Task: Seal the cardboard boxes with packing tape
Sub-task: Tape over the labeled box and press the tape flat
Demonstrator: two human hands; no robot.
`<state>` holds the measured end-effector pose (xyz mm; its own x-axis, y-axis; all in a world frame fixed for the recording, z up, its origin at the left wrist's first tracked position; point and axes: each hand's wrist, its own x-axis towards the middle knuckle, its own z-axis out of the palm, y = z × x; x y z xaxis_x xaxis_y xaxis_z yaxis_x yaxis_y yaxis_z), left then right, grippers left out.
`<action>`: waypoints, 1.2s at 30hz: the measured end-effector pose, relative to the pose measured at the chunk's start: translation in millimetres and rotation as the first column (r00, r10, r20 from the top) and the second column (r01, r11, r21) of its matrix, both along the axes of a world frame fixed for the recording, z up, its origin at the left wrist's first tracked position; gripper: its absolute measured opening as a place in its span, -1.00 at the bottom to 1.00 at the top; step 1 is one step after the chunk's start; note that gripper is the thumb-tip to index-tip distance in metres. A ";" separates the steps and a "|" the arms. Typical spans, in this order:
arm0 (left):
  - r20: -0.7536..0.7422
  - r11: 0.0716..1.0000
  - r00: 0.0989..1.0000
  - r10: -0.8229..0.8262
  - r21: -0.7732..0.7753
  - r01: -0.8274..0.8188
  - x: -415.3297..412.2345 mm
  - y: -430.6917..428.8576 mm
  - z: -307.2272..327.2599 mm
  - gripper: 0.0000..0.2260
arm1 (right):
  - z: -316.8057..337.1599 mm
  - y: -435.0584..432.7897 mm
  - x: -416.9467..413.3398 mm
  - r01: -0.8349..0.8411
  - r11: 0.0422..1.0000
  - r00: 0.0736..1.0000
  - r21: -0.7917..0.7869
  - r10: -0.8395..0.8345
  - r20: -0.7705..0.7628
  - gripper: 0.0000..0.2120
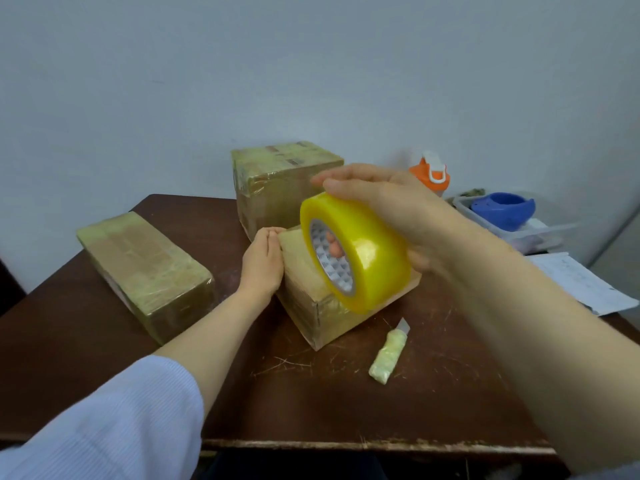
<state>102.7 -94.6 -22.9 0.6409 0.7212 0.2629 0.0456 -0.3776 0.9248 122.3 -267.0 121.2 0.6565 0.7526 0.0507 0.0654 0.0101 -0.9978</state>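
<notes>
— Under the right hand (391,209), what is that?
— A yellow tape roll (367,261). The hand grips it with the fingers hooked through the core and the thumb laid over the outer rim. It holds the roll on edge over a small cardboard box (308,306). Whether roll and box touch, I cannot tell.
— And the left hand (263,261)?
— It lies flat against that box's left side, fingers nearly straight, tips at the far top edge. It presses and grasps nothing.
— Other boxes?
— Just beyond the left fingertips stands a taller box (277,188), wrapped in tape. Well to the left of that hand lies a long flat box (145,271), also taped, on the dark worktop (346,410).
— Anything else by the right hand?
— Below the roll, nearer the person, a tape-wrapped knife (388,355) lies on the worktop with its blade tip showing. Beyond the hand stands an orange-capped bottle (431,174). To its right are a clear tray (540,233) holding a blue dispenser (502,209), and some papers (581,282).
</notes>
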 end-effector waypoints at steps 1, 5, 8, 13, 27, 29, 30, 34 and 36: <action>-0.005 1.000 1.000 -0.006 0.014 0.006 1.2 0.3 0.2 -0.76 | 1.4 -9.9 -5.3 -0.040 0.999 0.999 -0.037 0.040 -0.003 -0.90; -0.055 0.998 0.998 -0.006 0.062 0.009 8.0 1.0 1.8 -0.72 | -11.1 -38.8 -22.9 -0.044 0.988 0.998 -0.148 0.036 -0.060 -0.84; -0.077 0.998 0.997 -0.009 0.064 0.014 12.2 0.3 1.7 -0.70 | -35.2 -55.1 -29.9 -0.009 0.972 0.995 -0.234 -0.014 -0.097 -0.85; -0.095 0.997 0.995 -0.039 0.064 0.045 15.4 2.5 1.4 -0.69 | -78.6 -69.0 -32.4 0.040 0.954 0.992 -0.296 -0.072 -0.100 -0.93; -0.558 0.739 0.802 0.211 0.629 0.243 28.2 -23.5 58.1 -0.51 | -88.0 -58.6 -15.6 -0.057 0.932 0.966 -0.357 -0.040 -0.257 -0.82; -0.572 0.681 0.779 0.257 0.679 0.274 33.4 -39.1 57.3 -0.48 | -88.7 -60.5 -14.3 -0.054 0.933 0.964 -0.357 -0.044 -0.263 -0.81; -0.547 0.653 0.792 0.270 0.709 0.267 34.8 -44.7 53.6 -0.48 | -88.6 -61.5 -13.4 -0.055 0.934 0.963 -0.352 -0.043 -0.265 -0.82; -0.345 0.602 0.923 0.173 0.779 0.178 37.8 -45.6 49.8 -0.48 | -88.0 -63.6 -7.8 -0.083 0.939 0.953 -0.334 -0.023 -0.301 -0.79; -0.326 0.504 0.945 0.032 0.822 0.266 46.8 -42.6 51.6 -0.49 | -88.0 -63.8 -5.0 -0.103 0.939 0.944 -0.328 -0.012 -0.330 -0.77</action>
<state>149.5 -137.2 28.7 0.8476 0.1577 0.5067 0.1193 -0.9870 0.1077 117.3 -330.8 33.1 0.5581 0.7162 -0.4190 -0.2529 -0.3341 -0.9080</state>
